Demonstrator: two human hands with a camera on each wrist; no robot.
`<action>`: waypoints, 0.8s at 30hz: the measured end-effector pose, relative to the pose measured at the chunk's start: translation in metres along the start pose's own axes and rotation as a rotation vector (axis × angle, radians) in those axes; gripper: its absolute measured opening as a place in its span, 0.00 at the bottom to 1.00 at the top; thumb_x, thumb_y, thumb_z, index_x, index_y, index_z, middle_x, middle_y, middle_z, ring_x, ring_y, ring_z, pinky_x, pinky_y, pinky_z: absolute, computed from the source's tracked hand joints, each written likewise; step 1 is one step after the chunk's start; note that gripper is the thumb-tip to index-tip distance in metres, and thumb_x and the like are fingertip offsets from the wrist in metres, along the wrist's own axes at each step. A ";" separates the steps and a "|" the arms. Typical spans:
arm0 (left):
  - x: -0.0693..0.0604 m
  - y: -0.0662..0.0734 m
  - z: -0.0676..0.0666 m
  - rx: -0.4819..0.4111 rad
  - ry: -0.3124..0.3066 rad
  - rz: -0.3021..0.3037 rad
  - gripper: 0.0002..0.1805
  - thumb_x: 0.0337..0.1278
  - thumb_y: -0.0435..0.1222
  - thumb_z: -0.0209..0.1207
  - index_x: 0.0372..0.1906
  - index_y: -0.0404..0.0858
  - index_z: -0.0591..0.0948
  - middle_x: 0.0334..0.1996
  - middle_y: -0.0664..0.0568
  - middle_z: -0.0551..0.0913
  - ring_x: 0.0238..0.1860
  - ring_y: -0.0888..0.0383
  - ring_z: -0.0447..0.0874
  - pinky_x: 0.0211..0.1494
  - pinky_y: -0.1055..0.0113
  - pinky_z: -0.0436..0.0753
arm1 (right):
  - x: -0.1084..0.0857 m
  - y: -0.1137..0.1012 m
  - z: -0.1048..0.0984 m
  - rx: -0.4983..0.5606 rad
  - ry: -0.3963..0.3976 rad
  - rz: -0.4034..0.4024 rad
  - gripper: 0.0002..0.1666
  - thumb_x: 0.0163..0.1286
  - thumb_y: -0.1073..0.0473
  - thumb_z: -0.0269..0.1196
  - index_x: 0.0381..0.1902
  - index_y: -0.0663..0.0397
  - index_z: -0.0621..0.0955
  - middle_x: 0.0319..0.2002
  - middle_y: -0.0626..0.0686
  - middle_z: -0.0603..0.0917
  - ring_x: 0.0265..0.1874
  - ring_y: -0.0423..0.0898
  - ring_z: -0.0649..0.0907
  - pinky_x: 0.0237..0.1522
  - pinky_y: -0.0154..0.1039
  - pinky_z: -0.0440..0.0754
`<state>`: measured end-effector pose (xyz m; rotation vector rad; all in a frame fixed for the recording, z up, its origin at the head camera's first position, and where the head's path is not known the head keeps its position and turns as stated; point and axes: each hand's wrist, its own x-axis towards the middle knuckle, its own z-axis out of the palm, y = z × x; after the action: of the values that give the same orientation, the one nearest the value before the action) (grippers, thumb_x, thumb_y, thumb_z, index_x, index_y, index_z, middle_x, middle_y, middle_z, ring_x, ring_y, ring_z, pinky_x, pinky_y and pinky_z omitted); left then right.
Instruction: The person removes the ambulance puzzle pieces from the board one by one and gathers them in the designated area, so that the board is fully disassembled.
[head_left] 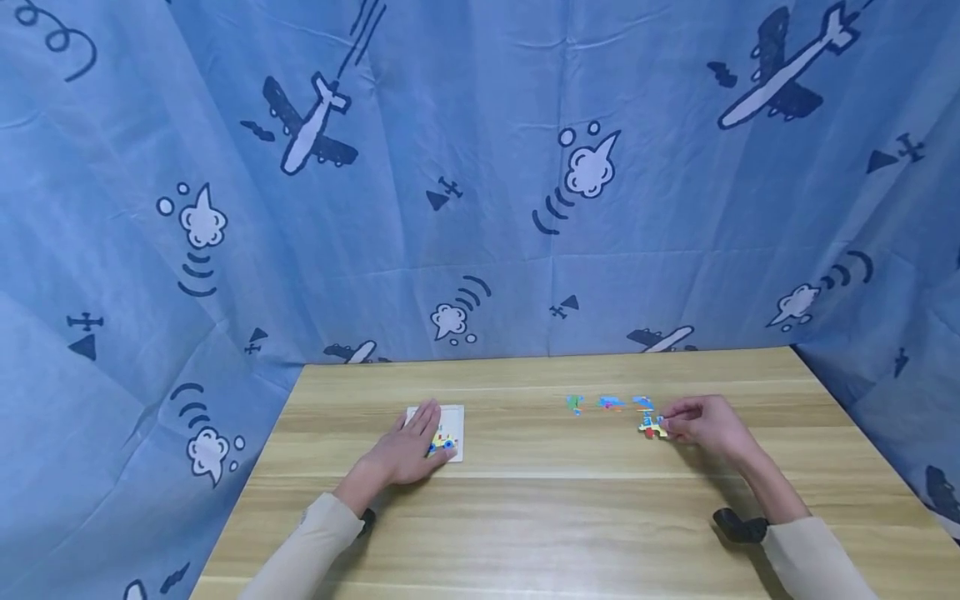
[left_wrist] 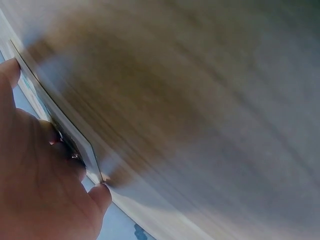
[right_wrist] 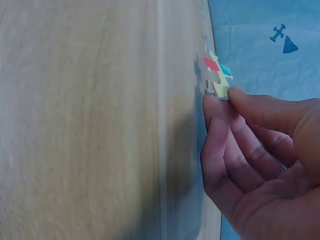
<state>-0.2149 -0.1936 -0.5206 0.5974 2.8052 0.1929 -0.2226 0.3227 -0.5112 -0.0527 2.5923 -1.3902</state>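
Note:
My left hand [head_left: 405, 448] lies over a small white-framed puzzle board [head_left: 458, 419], its fingers stretched across the top. Part of a yellow vehicle picture with blue wheels shows beside the thumb; my hand hides the rest. In the left wrist view, the thumb and fingers touch the edges of the board [left_wrist: 75, 134]. Over on the right, my right hand [head_left: 712, 429] pinches a yellow jigsaw piece [right_wrist: 222, 90] with a red patch and blue marks between thumb and fingertips. It is held close to the tabletop.
Several more jigsaw pieces lie in a row left of my right hand: a green piece [head_left: 574, 403], a blue and pink piece [head_left: 611, 402] and a blue piece [head_left: 642, 402]. The wooden table [head_left: 525, 517] ends at a blue curtain [head_left: 480, 208] printed with airplanes.

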 end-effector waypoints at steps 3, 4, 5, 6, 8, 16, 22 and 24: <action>0.001 0.000 0.001 -0.003 -0.001 -0.002 0.48 0.79 0.63 0.42 0.85 0.33 0.50 0.87 0.42 0.46 0.88 0.45 0.44 0.89 0.43 0.50 | 0.002 0.001 0.003 -0.028 0.005 -0.009 0.18 0.71 0.67 0.68 0.52 0.78 0.83 0.38 0.63 0.92 0.31 0.42 0.89 0.33 0.36 0.90; 0.001 -0.001 0.001 -0.001 -0.003 -0.005 0.48 0.79 0.64 0.42 0.85 0.33 0.50 0.87 0.42 0.46 0.88 0.46 0.43 0.89 0.43 0.49 | 0.002 0.001 0.004 -0.043 0.006 -0.013 0.17 0.71 0.67 0.68 0.52 0.78 0.83 0.37 0.62 0.92 0.31 0.42 0.88 0.32 0.36 0.90; 0.001 -0.001 0.002 -0.003 -0.005 -0.008 0.48 0.79 0.64 0.41 0.85 0.33 0.50 0.87 0.43 0.46 0.88 0.46 0.43 0.89 0.43 0.49 | 0.002 0.000 0.005 -0.056 0.009 -0.015 0.17 0.70 0.67 0.68 0.51 0.78 0.83 0.37 0.62 0.92 0.30 0.43 0.88 0.32 0.36 0.89; 0.001 -0.001 0.002 0.002 -0.009 -0.012 0.48 0.79 0.64 0.41 0.85 0.34 0.49 0.87 0.43 0.45 0.88 0.46 0.42 0.89 0.44 0.49 | 0.003 -0.001 0.005 -0.071 0.015 -0.014 0.17 0.70 0.67 0.69 0.50 0.77 0.84 0.36 0.62 0.92 0.30 0.42 0.88 0.31 0.36 0.89; 0.002 -0.002 0.004 0.003 -0.011 -0.016 0.49 0.79 0.65 0.40 0.85 0.34 0.49 0.87 0.44 0.45 0.88 0.47 0.42 0.89 0.44 0.49 | 0.003 -0.002 0.007 -0.108 0.032 -0.007 0.16 0.68 0.66 0.69 0.48 0.75 0.85 0.36 0.61 0.92 0.29 0.42 0.87 0.29 0.35 0.87; 0.002 -0.002 0.005 0.001 -0.017 -0.019 0.49 0.79 0.66 0.39 0.86 0.35 0.48 0.88 0.44 0.44 0.89 0.47 0.41 0.90 0.45 0.47 | 0.000 -0.008 0.012 -0.216 0.074 0.011 0.14 0.67 0.63 0.69 0.45 0.70 0.88 0.33 0.58 0.92 0.26 0.43 0.84 0.24 0.34 0.82; 0.002 -0.003 0.004 0.010 -0.024 -0.017 0.49 0.79 0.66 0.38 0.86 0.35 0.48 0.88 0.44 0.43 0.89 0.47 0.40 0.90 0.45 0.47 | 0.001 -0.009 0.013 -0.240 0.061 0.044 0.12 0.67 0.62 0.69 0.42 0.67 0.89 0.31 0.54 0.90 0.27 0.44 0.83 0.25 0.35 0.79; 0.002 -0.002 0.005 0.009 -0.026 -0.016 0.49 0.79 0.66 0.38 0.86 0.35 0.48 0.88 0.44 0.43 0.89 0.47 0.40 0.90 0.44 0.47 | 0.002 -0.008 0.014 -0.246 0.063 0.055 0.11 0.67 0.62 0.69 0.41 0.67 0.89 0.31 0.53 0.90 0.28 0.44 0.83 0.25 0.35 0.79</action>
<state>-0.2159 -0.1947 -0.5259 0.5752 2.7868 0.1678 -0.2221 0.3066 -0.5118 0.0260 2.7802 -1.0658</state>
